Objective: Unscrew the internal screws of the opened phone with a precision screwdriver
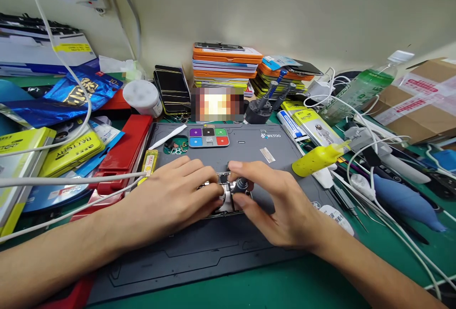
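Note:
An opened phone [225,206] with bare inner parts lies on the dark grey work mat [199,252]. My left hand [178,188] rests over the phone's left part, its fingers bent down onto it and hiding that side. In my right hand [270,200], a dark, short-looking screwdriver [241,185] stands nearly upright over the phone, held between thumb and fingers. The screwdriver's tip is hidden. Above the phone on the mat sits a tray of coloured compartments [208,137], with a white stick [168,136] to its left.
A red tool case [124,152] and battery boxes [78,150] lie left. Behind the mat stand a white jar [142,98], stacked orange boxes [228,54] and a screwdriver holder [257,111]. A yellow bottle [317,159], cables and a green bottle [363,90] are right.

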Demonstrator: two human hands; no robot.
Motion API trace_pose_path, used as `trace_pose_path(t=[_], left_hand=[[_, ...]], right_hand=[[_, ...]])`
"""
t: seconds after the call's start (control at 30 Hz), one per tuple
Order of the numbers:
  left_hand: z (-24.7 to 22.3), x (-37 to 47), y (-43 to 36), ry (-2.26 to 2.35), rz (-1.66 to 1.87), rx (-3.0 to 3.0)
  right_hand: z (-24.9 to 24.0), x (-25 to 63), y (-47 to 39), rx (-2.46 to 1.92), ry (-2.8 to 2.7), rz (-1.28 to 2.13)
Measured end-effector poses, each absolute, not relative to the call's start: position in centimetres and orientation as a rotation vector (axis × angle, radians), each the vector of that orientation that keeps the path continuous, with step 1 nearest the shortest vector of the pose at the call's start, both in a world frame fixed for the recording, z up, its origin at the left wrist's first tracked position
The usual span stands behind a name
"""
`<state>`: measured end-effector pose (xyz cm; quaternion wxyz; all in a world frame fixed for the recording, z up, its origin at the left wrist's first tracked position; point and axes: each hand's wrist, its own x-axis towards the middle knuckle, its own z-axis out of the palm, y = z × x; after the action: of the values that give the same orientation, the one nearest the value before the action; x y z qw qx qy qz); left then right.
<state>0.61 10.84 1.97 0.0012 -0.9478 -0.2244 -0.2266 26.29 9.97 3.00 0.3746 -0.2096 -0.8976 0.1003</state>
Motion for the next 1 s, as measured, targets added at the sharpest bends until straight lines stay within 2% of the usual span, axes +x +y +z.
trace_pose_path(t=[0.53,1.0], left_hand=[[2.2,0.4,10.8,-0.702,-0.685,-3.019],[2.3,0.8,10.7,-0.729,-0.821,-2.962]], right_hand=[[1.6,26.4,9.4,-0.481,-2.095,0.52],[2.1,26.4,9.5,-0.73,-2.037,0.365]])
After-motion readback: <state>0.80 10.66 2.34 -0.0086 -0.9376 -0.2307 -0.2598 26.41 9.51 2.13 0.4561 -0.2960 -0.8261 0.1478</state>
